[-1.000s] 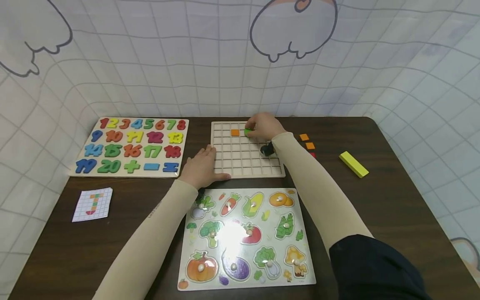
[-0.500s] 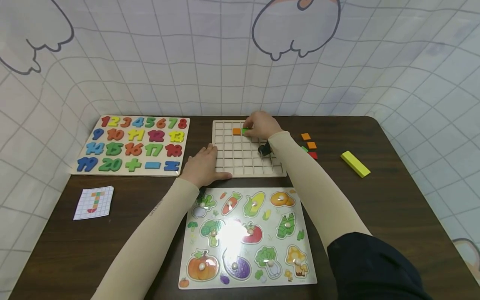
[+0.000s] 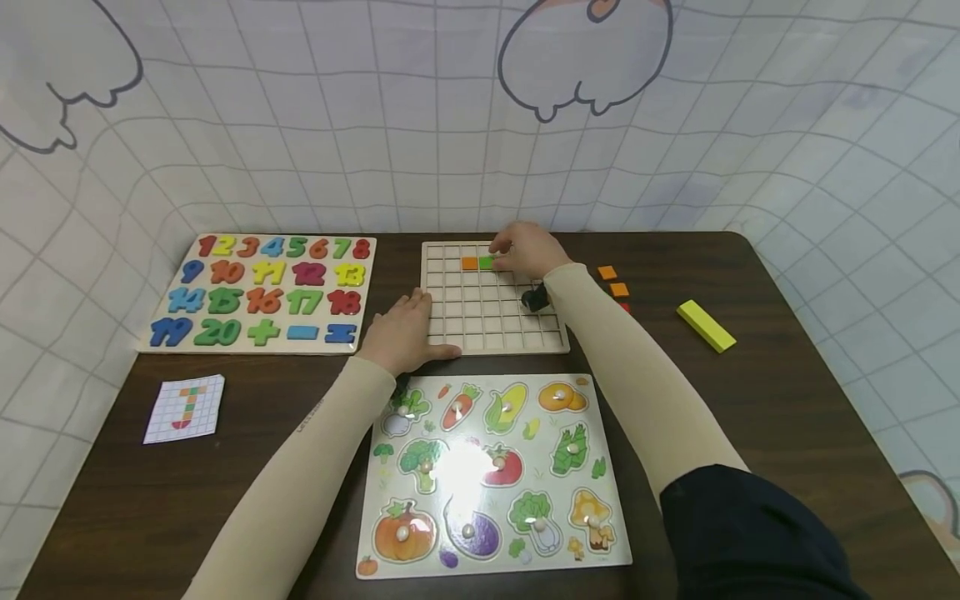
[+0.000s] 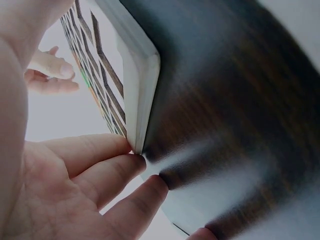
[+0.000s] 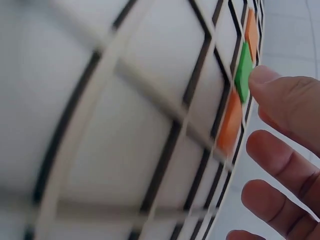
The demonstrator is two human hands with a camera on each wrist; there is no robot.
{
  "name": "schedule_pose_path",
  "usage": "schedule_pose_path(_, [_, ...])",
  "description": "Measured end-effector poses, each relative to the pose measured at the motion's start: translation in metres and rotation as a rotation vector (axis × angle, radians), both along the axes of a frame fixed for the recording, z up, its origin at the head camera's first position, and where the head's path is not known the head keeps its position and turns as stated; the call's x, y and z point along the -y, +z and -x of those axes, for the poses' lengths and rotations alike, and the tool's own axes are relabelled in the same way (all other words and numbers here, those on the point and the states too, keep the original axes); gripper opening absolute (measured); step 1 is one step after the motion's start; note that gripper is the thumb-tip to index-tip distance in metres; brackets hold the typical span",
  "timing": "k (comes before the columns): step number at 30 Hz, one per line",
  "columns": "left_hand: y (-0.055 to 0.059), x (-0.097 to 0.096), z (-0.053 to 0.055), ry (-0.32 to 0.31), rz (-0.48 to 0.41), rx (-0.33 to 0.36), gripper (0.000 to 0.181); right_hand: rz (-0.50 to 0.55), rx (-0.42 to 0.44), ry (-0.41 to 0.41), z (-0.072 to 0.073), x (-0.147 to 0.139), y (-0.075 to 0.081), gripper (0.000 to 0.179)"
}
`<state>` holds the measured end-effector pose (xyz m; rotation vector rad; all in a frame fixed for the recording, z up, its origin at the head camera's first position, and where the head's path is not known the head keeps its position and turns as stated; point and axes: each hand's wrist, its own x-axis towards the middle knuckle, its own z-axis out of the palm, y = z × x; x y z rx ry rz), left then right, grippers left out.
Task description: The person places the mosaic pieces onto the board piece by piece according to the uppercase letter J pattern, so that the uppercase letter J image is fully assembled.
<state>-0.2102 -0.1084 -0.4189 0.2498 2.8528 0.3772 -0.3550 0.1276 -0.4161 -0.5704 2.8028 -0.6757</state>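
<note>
The pale wooden grid board [image 3: 487, 321] lies beyond the vegetable puzzle. My left hand [image 3: 400, 333] rests at its near left corner, fingers extended; in the left wrist view two fingertips [image 4: 136, 159] touch the board's edge. Over the far right part is my right hand [image 3: 527, 250]. In the right wrist view a green square tile [image 5: 243, 72] sits in the grid between an orange tile [image 5: 251, 35] and another orange tile [image 5: 230, 122]. The right thumb [image 5: 265, 80] is right at the green tile, other fingers loosely bent and holding nothing. The head view hides one orange tile behind the hand.
Loose orange tiles [image 3: 618, 289] and part of a red one lie right of the board, beside a yellow block [image 3: 707, 326]. A number puzzle [image 3: 262, 287] stands left, a pattern card [image 3: 184, 409] before it. The vegetable puzzle [image 3: 495, 521] lies between the forearms.
My right hand has drawn slightly right, so more of the green tile shows beside the orange one. The left hand stays at the board's corner.
</note>
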Motion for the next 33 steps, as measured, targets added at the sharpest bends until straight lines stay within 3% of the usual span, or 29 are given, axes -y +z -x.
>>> schedule_pose_path(4, [-0.002,0.001,0.001,0.003,-0.013,-0.005,0.113,0.030,-0.007,-0.035,0.000,-0.022,0.001,0.033])
schedule_pose_path(9, [-0.003,0.000,0.000,0.000,-0.014,-0.012,0.114,-0.008,-0.036,-0.045,-0.001,-0.060,0.000,0.034])
schedule_pose_path(21, [-0.002,0.002,0.001,-0.011,-0.018,-0.018,0.113,-0.076,0.008,-0.121,-0.011,-0.153,-0.007,0.033])
schedule_pose_path(33, [-0.005,0.000,0.002,-0.024,-0.012,-0.004,0.113,-0.095,0.013,-0.152,-0.025,-0.178,-0.005,0.039])
